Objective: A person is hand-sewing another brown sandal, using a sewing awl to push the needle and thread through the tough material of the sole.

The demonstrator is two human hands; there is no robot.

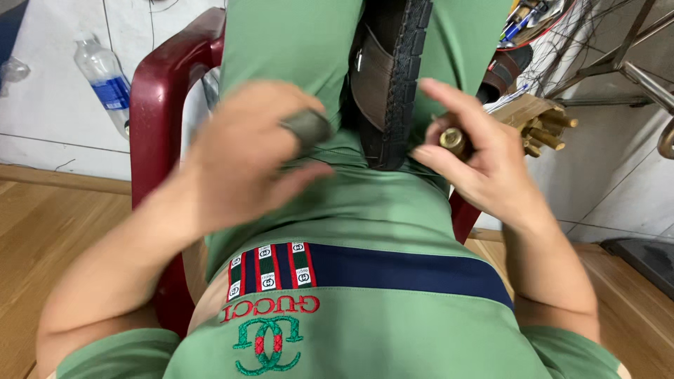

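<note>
Brass-coloured small cylinder [453, 140], shiny w/ a darker end face, sits pinched in the right hand [484, 165]: thumb and curled fingers closed on it, index finger stretched up and free. It's just right of the black tyre [404, 77], at lap height, right of centre in the head view.

Tyre is black rubber w/ a ribbed, knobbly tread edge, standing roughly upright between the person's thighs and running up out of frame. A brown strap [370, 77] w/ a small metal buckle lies against its left side.

Left hand [256, 151] is blurred, hovering over the lap just left of the tyre; a dark grey cap-like piece [307, 128] sits on or at the thumb tip, exact kind can't be told. Fingers loosely curled, half closed, pointing toward the tyre; whether they grip anything else can't be told.

Person wears green shorts [295, 49] and a green shirt [365, 330] w/ a navy band and red-green striped patch, seated on a dark red plastic chair [158, 91].

Further out: clear plastic water bottle [104, 74] w/ blue label lying on the pale tiled floor at left; wooden floor strip below it. At right, a cardboard box [526, 109] w/ more brass-coloured parts [551, 130] poking out, and grey metal tubing [632, 67] of a frame near the top-right corner.
</note>
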